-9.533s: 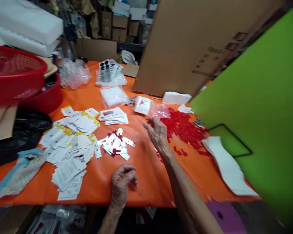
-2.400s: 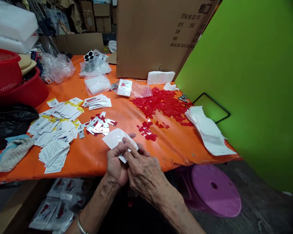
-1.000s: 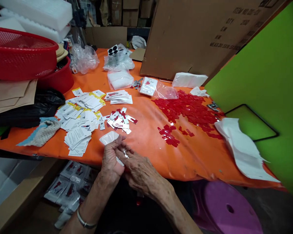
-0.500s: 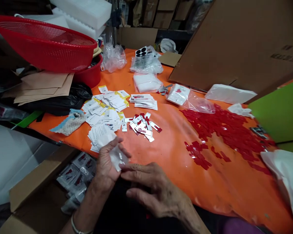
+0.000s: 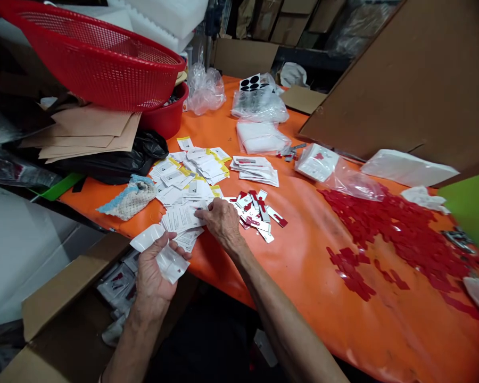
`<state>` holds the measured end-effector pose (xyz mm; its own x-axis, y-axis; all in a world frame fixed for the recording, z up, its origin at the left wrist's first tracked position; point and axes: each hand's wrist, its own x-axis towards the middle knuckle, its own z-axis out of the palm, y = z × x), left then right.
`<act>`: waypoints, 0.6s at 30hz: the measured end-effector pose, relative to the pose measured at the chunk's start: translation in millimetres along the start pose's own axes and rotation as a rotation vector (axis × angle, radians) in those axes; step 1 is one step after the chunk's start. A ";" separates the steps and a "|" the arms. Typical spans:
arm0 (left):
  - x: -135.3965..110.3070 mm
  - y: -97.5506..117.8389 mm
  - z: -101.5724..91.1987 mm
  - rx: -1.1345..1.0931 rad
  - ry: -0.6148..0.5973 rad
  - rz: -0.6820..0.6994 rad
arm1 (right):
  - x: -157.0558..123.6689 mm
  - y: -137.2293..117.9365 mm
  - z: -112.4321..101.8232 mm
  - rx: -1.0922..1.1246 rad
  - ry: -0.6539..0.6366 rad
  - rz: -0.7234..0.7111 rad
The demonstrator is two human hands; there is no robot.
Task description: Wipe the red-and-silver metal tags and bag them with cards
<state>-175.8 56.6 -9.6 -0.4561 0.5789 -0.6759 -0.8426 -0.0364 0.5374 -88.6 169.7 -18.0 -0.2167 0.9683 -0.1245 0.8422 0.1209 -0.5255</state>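
Note:
A small clear plastic bag point(image 5: 171, 264) with a white flap lies across the palm of my left hand point(image 5: 155, 268), its thumb pressing down on the bag. Farther forward, my right hand point(image 5: 223, 221) pinches the edge of a printed paper slip point(image 5: 183, 218) at the pile. Yellow-edged cards point(image 5: 201, 165) and more slips lie just beyond those fingers. Right of my right hand is a heap of small white, red and grey pieces point(image 5: 259, 210).
An open carton point(image 5: 64, 287) with packed bags stands below left. Red pieces point(image 5: 403, 234) cover the right of the orange table point(image 5: 295, 276). A red basket point(image 5: 104, 64), a blue-white cloth point(image 5: 130, 197), a card stack point(image 5: 255, 169) and a large cardboard sheet point(image 5: 403, 80) surround the work area.
My right hand has left the bag and reached forward to the slips, where it now pinches one. My left hand still holds the bag, its white flap more visible. The view has shifted.

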 end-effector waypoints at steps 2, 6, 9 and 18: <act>-0.2 1.0 0.8 -0.006 0.006 0.000 | 3.6 5.1 1.8 0.086 0.034 0.021; -5.1 -0.3 2.6 -0.009 -0.002 0.026 | 5.1 16.9 6.2 0.221 0.132 -0.020; -9.7 -5.5 4.7 0.023 -0.026 0.035 | 3.0 21.0 8.3 0.317 0.112 -0.038; -6.5 -16.3 1.8 0.049 -0.021 0.042 | -10.8 13.2 -2.3 -0.054 0.187 -0.102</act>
<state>-158.6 54.8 -13.1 -0.4839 0.5945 -0.6422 -0.8077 -0.0209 0.5892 -74.0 161.3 -21.7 -0.2111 0.9735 0.0881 0.8466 0.2272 -0.4812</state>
